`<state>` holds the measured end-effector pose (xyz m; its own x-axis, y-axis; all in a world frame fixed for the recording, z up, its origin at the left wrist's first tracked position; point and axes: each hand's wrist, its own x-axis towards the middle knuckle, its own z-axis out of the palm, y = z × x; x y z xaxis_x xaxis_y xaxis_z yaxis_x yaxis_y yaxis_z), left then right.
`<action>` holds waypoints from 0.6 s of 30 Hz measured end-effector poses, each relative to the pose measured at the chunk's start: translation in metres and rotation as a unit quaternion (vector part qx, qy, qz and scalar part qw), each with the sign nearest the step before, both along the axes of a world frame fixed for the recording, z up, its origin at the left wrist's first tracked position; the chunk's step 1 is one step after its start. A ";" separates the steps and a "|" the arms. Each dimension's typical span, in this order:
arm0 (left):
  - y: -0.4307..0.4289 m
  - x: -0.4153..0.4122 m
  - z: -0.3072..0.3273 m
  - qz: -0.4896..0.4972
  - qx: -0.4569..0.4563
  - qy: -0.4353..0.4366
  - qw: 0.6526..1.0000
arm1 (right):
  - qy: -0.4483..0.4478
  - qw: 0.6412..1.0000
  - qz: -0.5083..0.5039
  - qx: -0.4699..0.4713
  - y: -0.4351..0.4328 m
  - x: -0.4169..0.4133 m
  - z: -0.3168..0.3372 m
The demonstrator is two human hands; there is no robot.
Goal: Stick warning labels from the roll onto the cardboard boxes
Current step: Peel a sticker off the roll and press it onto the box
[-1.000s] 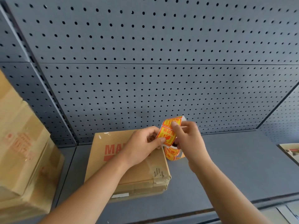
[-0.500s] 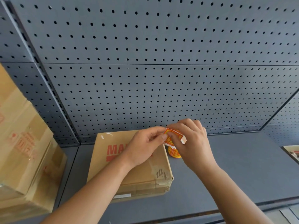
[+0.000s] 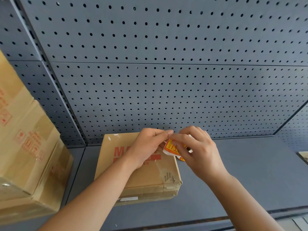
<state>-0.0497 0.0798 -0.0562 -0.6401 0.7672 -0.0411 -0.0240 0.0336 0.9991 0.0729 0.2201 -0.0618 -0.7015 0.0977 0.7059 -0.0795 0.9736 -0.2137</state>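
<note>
A flat cardboard box with red lettering lies on the grey shelf. Just above its far right corner both hands hold a strip of orange and yellow warning labels on white backing. My left hand pinches the strip's upper edge between thumb and forefinger. My right hand pinches it from the right, forefinger lying across the label. A bit of the label roll peeks out beneath my right hand; the rest of it is hidden.
A stack of large cardboard boxes with red handling marks stands at the left. A grey pegboard wall rises behind the shelf. The corner of a pale object shows at the right edge.
The label strip was held up in front of the pegboard; both hands have brought it down to the box's far right corner and closed in around it.
</note>
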 end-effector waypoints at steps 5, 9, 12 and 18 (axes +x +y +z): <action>0.001 0.000 -0.001 0.006 -0.006 0.007 1.000 | 0.018 1.000 0.024 -0.003 0.001 0.002 -0.001; 0.002 -0.002 -0.003 0.018 -0.016 0.012 1.000 | 0.029 0.999 0.039 -0.005 -0.005 0.004 0.000; 0.001 -0.003 -0.005 0.032 -0.021 0.037 0.999 | 0.038 0.997 0.060 -0.021 -0.015 0.008 0.005; 0.001 -0.001 -0.006 0.024 -0.005 0.058 0.998 | 0.039 0.988 0.133 -0.074 -0.038 0.034 0.030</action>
